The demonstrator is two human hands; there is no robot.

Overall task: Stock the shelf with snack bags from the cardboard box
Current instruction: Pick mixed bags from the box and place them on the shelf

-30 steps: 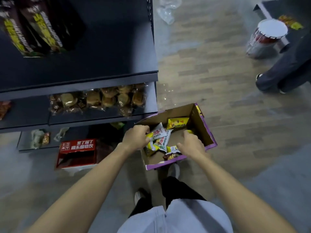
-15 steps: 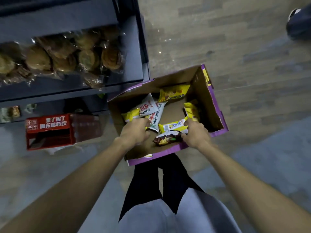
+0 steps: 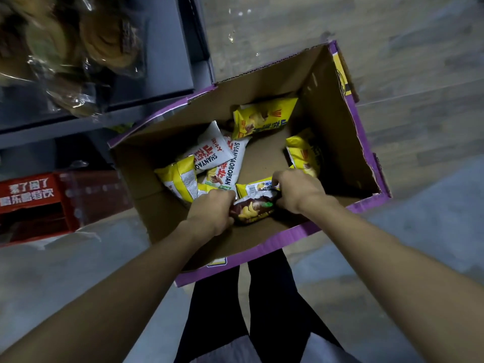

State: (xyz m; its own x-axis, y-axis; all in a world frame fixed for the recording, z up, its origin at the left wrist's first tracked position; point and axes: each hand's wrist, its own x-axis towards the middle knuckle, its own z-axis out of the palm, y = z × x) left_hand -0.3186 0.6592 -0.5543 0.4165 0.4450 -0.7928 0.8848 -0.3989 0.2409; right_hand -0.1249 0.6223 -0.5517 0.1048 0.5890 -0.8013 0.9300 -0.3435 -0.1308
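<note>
Head view, looking down into the cardboard box (image 3: 337,121) on the floor, beside the dark shelf (image 3: 157,61).

Both hands are inside the box. The left hand (image 3: 212,213) and the right hand (image 3: 298,189) are closed on opposite ends of one brown snack bag (image 3: 252,209), which lies near the box's near wall. The right hand also touches a yellow bag (image 3: 255,186) just behind it; I cannot tell whether that one is gripped too.

Remaining stock in the box: two white bags (image 3: 212,153) overlapping mid-box, and yellow bags at left, far side and right wall.

Shelf above left holds clear packs of pastries (image 3: 104,40). A red carton (image 3: 31,197) sits at floor level to the left.

Risks, as judged:
- Pinching the bag's ends only; a slick film could slip on the lift and drop back.
- The yellow bag may drag up with the brown one and fall outside the box.
- Squeezing hard would crush the contents.
- Box flap edges could snag the bag on exit.
</note>
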